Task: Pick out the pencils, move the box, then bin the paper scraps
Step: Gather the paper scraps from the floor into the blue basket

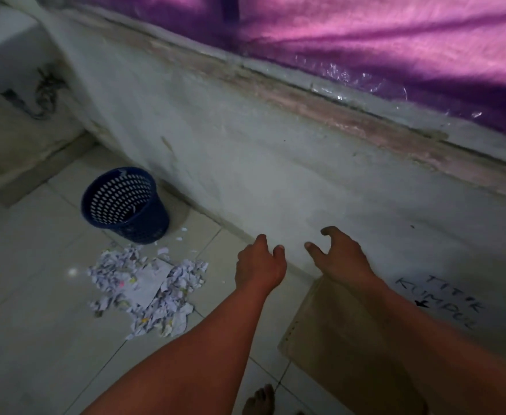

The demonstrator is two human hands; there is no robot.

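Both hands extend at frame centre and hold nothing. The left hand and right hand have loosely curled fingers and sit near the foot of the wall. A cardboard box lies at lower right beside the wall, partly under the right forearm. Paper scraps are heaped on the tiled floor at lower left. A perforated blue bin stands upright just beyond them (contents not discernible). "TITIK KUMPUL" is handwritten on the wall at right.

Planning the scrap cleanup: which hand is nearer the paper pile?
The left hand, beside the pile of torn white paper scraps; the right hand is farther away, by the brown cardboard box.
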